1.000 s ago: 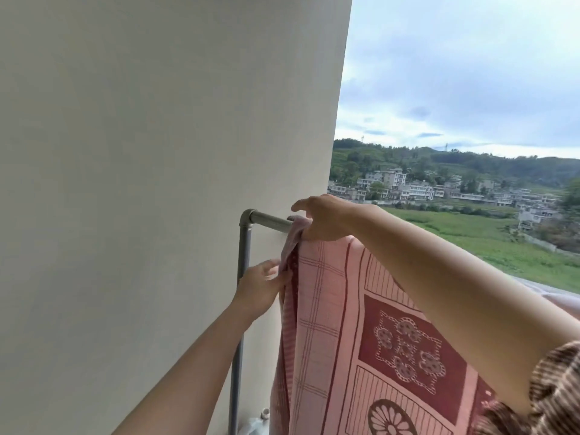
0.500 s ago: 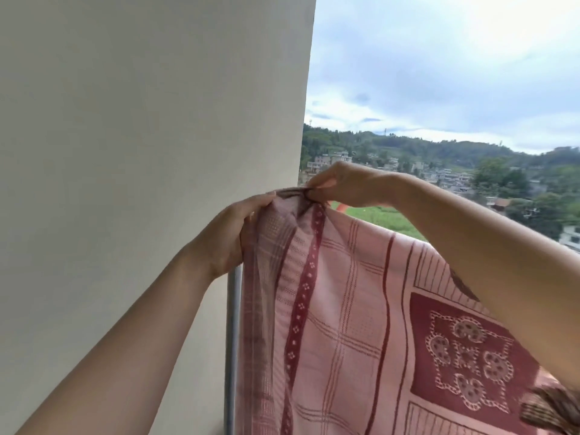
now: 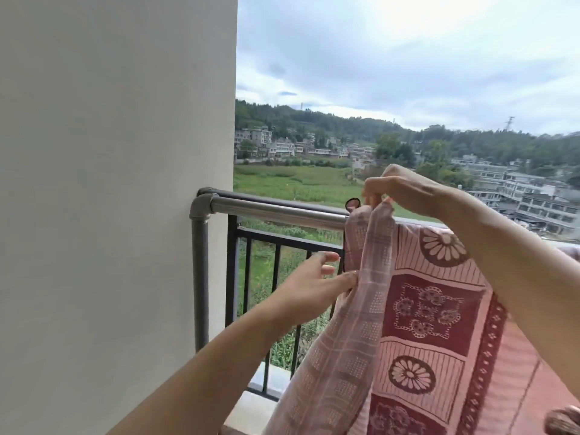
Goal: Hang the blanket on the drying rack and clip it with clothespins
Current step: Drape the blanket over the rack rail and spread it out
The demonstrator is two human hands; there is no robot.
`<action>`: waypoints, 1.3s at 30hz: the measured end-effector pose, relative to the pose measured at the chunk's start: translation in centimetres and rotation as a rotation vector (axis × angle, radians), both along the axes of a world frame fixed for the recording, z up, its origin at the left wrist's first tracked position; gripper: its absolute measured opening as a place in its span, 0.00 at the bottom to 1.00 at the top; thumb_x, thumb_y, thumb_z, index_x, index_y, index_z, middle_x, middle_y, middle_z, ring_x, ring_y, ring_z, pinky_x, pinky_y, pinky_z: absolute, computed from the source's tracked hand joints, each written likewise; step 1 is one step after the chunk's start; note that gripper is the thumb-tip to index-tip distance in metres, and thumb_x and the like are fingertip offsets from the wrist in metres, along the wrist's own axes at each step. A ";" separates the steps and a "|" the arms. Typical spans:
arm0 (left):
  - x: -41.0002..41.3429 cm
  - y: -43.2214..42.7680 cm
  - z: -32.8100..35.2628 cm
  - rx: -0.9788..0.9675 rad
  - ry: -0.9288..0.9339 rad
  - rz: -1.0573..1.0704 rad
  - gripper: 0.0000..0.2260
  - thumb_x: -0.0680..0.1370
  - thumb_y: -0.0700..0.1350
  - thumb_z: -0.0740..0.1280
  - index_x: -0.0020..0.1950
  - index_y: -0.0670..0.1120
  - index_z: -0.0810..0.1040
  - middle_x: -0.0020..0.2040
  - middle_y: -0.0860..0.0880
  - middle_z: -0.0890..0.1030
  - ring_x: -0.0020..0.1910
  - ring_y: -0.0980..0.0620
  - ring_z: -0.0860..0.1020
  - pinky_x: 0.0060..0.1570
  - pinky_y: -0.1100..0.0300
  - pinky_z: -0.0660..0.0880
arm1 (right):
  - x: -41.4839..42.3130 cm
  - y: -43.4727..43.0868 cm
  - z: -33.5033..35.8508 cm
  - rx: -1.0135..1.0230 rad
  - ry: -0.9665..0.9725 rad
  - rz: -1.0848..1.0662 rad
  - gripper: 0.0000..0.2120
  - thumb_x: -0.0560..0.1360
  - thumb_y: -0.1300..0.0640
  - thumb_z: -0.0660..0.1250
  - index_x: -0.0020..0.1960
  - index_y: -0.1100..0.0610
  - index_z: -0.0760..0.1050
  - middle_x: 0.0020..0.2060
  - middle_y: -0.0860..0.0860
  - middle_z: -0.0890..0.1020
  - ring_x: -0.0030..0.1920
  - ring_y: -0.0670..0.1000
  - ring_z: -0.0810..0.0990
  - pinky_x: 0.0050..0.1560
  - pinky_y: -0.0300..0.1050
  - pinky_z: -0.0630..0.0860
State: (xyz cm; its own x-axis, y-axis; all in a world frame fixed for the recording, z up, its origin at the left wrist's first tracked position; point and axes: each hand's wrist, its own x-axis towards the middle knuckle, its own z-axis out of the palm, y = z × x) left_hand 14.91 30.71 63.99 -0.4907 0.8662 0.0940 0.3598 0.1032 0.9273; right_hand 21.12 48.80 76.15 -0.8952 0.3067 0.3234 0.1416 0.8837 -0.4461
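Note:
A pink and maroon patterned blanket [image 3: 433, 309] hangs over the metal rail of the drying rack [image 3: 276, 213], covering its right part. My right hand [image 3: 405, 189] pinches the blanket's top corner just above the rail. Lower down, my left hand [image 3: 314, 287] touches the blanket's bunched left edge with its fingertips; the other fingers are spread. A small dark loop [image 3: 353, 203] shows at the rail beside the right hand; what it is cannot be told. No clothespin is clearly visible.
A white wall [image 3: 116, 183] stands close on the left, against the rack's grey upright post [image 3: 201, 277]. A black balcony railing [image 3: 266, 277] runs behind the rack, with fields and buildings far beyond.
The blanket's left edge has shifted right along the rail, baring the rail's left end. My left hand dropped from the top corner to the side edge. The view has turned right.

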 end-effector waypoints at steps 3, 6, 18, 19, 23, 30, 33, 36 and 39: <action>0.6 1.1 -0.5 0.109 -0.087 0.054 0.13 0.77 0.51 0.66 0.61 0.49 0.74 0.55 0.49 0.80 0.52 0.56 0.78 0.45 0.66 0.72 | 1.5 0.6 -0.3 0.040 -0.035 -0.072 0.20 0.71 0.49 0.71 0.32 0.66 0.79 0.19 0.48 0.70 0.21 0.44 0.63 0.30 0.41 0.63; 1.4 1.9 -0.5 0.221 -0.101 0.036 0.02 0.76 0.47 0.68 0.46 0.50 0.78 0.40 0.51 0.82 0.36 0.61 0.79 0.33 0.72 0.73 | 2.2 0.3 0.5 0.110 -0.089 -0.067 0.18 0.70 0.52 0.74 0.31 0.66 0.78 0.19 0.47 0.69 0.23 0.44 0.64 0.30 0.42 0.64; 1.9 1.8 0.3 0.527 0.186 0.332 0.09 0.78 0.46 0.66 0.43 0.47 0.85 0.36 0.36 0.82 0.34 0.31 0.78 0.31 0.34 0.74 | -0.3 -0.5 0.9 0.020 -0.286 0.002 0.13 0.75 0.55 0.61 0.33 0.58 0.73 0.29 0.51 0.72 0.29 0.48 0.66 0.32 0.42 0.64; 1.6 1.3 0.8 0.537 0.212 0.352 0.09 0.78 0.46 0.66 0.43 0.47 0.85 0.35 0.36 0.82 0.34 0.31 0.78 0.31 0.34 0.75 | -0.3 -0.7 1.0 -0.007 -0.288 0.017 0.13 0.75 0.54 0.62 0.32 0.56 0.73 0.27 0.49 0.72 0.27 0.47 0.66 0.30 0.41 0.64; 0.0 -1.0 3.2 0.552 0.161 0.418 0.11 0.80 0.46 0.63 0.44 0.45 0.84 0.38 0.35 0.82 0.35 0.35 0.79 0.40 0.36 0.78 | -1.6 -2.5 1.9 0.053 -0.218 0.043 0.12 0.76 0.54 0.67 0.34 0.55 0.77 0.28 0.46 0.74 0.29 0.44 0.68 0.30 0.37 0.66; -5.1 -4.0 4.5 0.504 -0.068 0.603 0.12 0.81 0.45 0.59 0.41 0.46 0.79 0.37 0.46 0.76 0.38 0.50 0.75 0.44 0.49 0.77 | -9.5 -9.0 2.1 0.139 -0.069 -0.142 0.12 0.75 0.63 0.59 0.32 0.61 0.69 0.28 0.51 0.74 0.27 0.47 0.73 0.25 0.36 0.71; -7.4 -5.9 4.1 0.589 -0.102 0.624 0.13 0.81 0.45 0.60 0.42 0.44 0.79 0.34 0.48 0.75 0.32 0.53 0.72 0.33 0.59 0.70 | -13.2 -11.6 1.9 -0.066 0.168 -0.138 0.11 0.72 0.64 0.60 0.31 0.60 0.68 0.28 0.50 0.72 0.27 0.48 0.69 0.26 0.38 0.66; -10.3 -8.4 4.2 0.740 -0.147 0.738 0.14 0.80 0.45 0.60 0.36 0.47 0.78 0.31 0.51 0.74 0.32 0.53 0.71 0.34 0.60 0.68 | -15.9 -14.0 1.5 -0.237 0.239 0.070 0.12 0.75 0.61 0.64 0.45 0.69 0.80 0.34 0.54 0.76 0.32 0.48 0.71 0.30 0.38 0.66; -13.1 -11.3 2.4 0.721 -0.165 0.885 0.15 0.79 0.44 0.61 0.33 0.47 0.77 0.31 0.51 0.74 0.33 0.52 0.71 0.35 0.59 0.66 | -16.5 -15.2 0.5 -0.141 -0.138 0.289 0.18 0.79 0.52 0.62 0.64 0.63 0.75 0.55 0.55 0.81 0.49 0.50 0.78 0.48 0.37 0.74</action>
